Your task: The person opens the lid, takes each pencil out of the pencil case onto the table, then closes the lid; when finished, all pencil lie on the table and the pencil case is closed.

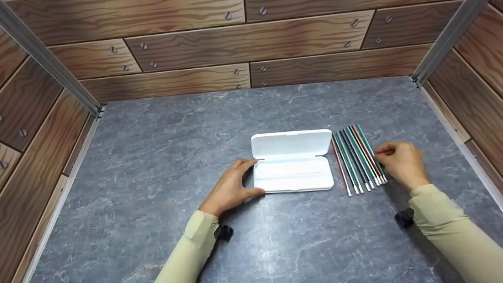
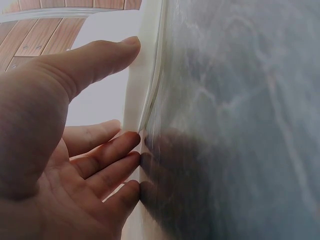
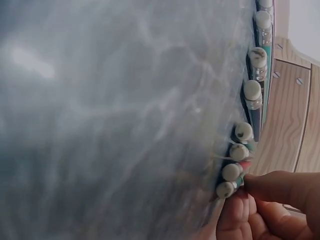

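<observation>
A white pencil case [image 1: 292,184] lies with its lid [image 1: 290,145] raised, and no pencils show inside. My left hand [image 1: 232,186] holds its left end, the thumb at the front corner and the index finger near the hinge. Right of the case, several pencils [image 1: 347,151] in green, red and dark colours lie side by side, their white eraser ends toward me. At the outer right of this row, my right hand [image 1: 402,163] pinches a green pencil [image 1: 364,137] between thumb and fingers. The right wrist view shows the erasers [image 3: 252,90] in a line.
The grey marbled table [image 1: 157,165] carries the case and pencils. Wood-patterned panels [image 1: 188,43] wall in the back and both sides, with metal posts [image 1: 444,41] in the corners. A black wrist camera [image 1: 404,218] sits under the right sleeve.
</observation>
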`<state>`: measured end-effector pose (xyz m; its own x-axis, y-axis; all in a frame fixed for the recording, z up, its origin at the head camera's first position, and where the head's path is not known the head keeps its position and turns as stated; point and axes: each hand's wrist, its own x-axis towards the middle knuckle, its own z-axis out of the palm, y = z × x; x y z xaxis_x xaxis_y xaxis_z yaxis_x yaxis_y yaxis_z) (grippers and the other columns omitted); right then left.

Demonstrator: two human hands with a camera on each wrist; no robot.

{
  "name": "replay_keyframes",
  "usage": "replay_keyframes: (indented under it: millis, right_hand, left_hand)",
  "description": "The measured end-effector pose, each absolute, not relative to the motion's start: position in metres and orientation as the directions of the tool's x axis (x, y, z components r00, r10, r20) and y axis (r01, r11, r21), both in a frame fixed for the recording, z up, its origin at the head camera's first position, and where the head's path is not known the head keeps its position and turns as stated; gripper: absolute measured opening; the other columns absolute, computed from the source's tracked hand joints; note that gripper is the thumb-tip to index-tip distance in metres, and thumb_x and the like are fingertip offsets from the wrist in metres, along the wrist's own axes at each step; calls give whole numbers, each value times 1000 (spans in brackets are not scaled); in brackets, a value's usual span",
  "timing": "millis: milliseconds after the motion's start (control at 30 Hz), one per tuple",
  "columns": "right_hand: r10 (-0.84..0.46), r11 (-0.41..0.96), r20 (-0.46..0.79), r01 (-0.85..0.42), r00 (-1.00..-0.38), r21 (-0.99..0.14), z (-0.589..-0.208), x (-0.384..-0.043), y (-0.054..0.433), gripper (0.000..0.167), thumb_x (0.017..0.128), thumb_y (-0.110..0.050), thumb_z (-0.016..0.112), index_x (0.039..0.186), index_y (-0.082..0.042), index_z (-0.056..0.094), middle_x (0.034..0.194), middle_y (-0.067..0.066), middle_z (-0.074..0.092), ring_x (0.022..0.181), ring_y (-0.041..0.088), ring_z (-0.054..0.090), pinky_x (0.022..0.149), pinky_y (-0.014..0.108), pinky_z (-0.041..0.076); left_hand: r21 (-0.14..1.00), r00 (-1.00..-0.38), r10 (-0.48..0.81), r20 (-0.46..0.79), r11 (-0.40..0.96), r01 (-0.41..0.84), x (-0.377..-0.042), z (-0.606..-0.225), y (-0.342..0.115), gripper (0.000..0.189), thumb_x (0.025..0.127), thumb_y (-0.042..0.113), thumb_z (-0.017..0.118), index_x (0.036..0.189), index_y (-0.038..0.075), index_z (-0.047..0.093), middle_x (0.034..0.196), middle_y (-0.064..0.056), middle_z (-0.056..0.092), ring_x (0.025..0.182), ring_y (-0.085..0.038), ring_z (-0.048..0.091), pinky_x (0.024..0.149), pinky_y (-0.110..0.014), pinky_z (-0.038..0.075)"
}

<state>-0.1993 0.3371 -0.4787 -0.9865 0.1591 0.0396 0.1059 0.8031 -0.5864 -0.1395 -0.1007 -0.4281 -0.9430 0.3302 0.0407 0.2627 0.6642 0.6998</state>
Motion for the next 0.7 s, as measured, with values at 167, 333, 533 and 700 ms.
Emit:
replay_keyframes:
  millis: [167, 333, 533, 700]
  right_hand:
    - [146, 805, 130, 41, -981, -592, -465, -201, 319, 22, 99, -14, 80, 115, 0, 85, 108, 23, 85, 80, 3, 63, 71, 13, 43]
    - [18, 750, 223, -135, -975, -648, -449, -198, 282, 20, 98, -10, 84, 116, 0, 84, 111, 23, 85, 89, 3, 68, 77, 1, 45]
    - [-159, 632, 244, -288, -957, -719, -447, -193, 232, 17, 95, 0, 84, 112, 1, 84, 107, 19, 85, 88, -5, 69, 81, 4, 55]
    - [-324, 607, 188, -356, -927, -710, -462, -193, 208, 16, 95, -1, 84, 111, -1, 84, 107, 12, 85, 95, 12, 78, 91, 24, 66]
  left_hand:
    - [705, -907, 420, 37, 632, 321, -176, -498, -121, 85, 93, 34, 94, 163, 5, 55, 156, -16, 61, 146, -36, 60, 128, -55, 50]
    - [729, -914, 403, 51, 611, 309, -179, -504, -121, 88, 89, 36, 97, 162, 8, 57, 156, -13, 62, 147, -34, 60, 129, -54, 49]
    - [723, -918, 395, 43, 622, 301, -177, -503, -119, 87, 90, 34, 96, 162, 7, 57, 156, -13, 62, 147, -33, 60, 129, -53, 49]
    - [723, -919, 393, 23, 628, 287, -177, -502, -118, 86, 91, 33, 96, 163, 8, 56, 156, -12, 61, 148, -32, 60, 130, -52, 48]
